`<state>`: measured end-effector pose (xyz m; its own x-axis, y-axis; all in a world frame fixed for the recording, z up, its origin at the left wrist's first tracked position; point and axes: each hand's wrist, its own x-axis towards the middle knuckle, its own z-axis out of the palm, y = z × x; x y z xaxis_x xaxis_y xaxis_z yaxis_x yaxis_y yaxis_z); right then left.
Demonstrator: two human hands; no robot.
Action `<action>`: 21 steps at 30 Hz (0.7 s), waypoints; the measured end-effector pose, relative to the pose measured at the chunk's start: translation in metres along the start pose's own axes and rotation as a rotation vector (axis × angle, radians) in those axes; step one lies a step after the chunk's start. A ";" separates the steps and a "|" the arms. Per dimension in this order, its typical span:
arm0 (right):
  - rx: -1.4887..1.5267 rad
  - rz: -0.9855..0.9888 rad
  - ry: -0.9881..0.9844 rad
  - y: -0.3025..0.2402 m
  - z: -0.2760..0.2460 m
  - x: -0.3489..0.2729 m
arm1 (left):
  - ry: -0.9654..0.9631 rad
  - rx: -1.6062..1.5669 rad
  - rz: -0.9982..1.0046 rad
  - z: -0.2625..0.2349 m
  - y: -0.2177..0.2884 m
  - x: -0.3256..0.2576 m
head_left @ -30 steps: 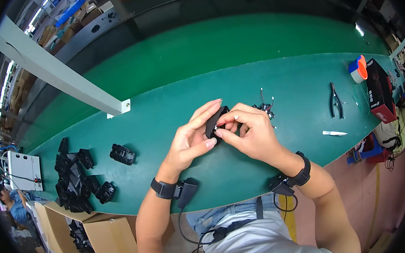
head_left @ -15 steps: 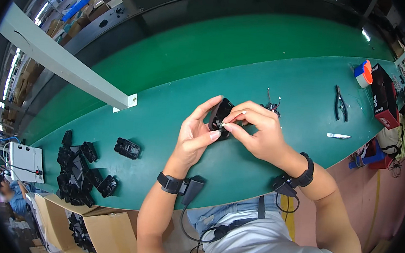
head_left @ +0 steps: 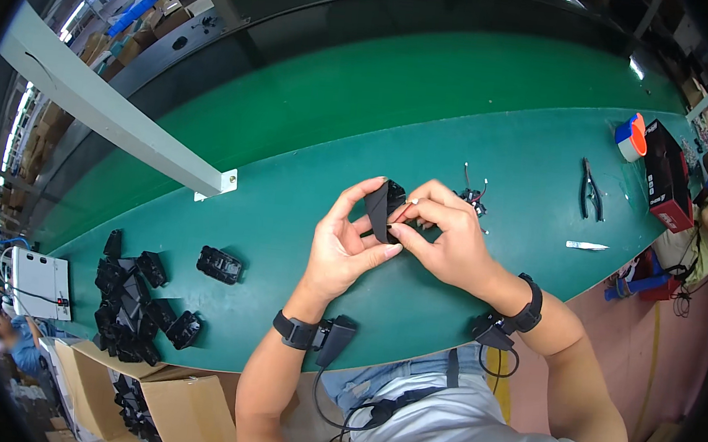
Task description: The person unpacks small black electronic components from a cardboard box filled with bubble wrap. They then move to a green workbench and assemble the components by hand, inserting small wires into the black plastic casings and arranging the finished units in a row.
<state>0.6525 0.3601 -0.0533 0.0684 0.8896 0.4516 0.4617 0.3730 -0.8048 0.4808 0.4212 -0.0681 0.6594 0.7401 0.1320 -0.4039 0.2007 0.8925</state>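
A hollow black plastic housing point(head_left: 379, 209) is gripped along its edges by my left hand point(head_left: 336, 251), thumb below and fingers above. My right hand point(head_left: 455, 240) is closed in a pinch at the housing's right side. A small white-ended wire point(head_left: 414, 201) pokes out between its fingers; the fingertips partly hide what they pinch. Just beyond the right hand lies a small bunch of wires with connectors point(head_left: 473, 196). One more black housing point(head_left: 220, 265) sits alone on the green table, left of my hands.
A heap of black housings point(head_left: 124, 302) covers the table's left end, above an open cardboard box point(head_left: 190, 409) holding more. Pliers point(head_left: 591, 191), a white tube point(head_left: 587, 246), a round tub point(head_left: 631, 137) and a dark box point(head_left: 669, 177) are at right. A metal post point(head_left: 119, 112) stands at left.
The housing has turned in my left hand, so its smooth outer side now shows more and its hollow faces right. My right fingertips stay at its edge.
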 end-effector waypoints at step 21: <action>0.996 0.558 -0.404 0.010 -0.005 0.000 | 0.315 1.063 0.725 -0.008 0.008 -0.002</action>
<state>0.6618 0.3626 -0.0588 -0.3222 0.9447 -0.0617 -0.4385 -0.2067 -0.8746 0.4711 0.4260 -0.0644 0.2735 0.6108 0.7431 0.1857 -0.7915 0.5823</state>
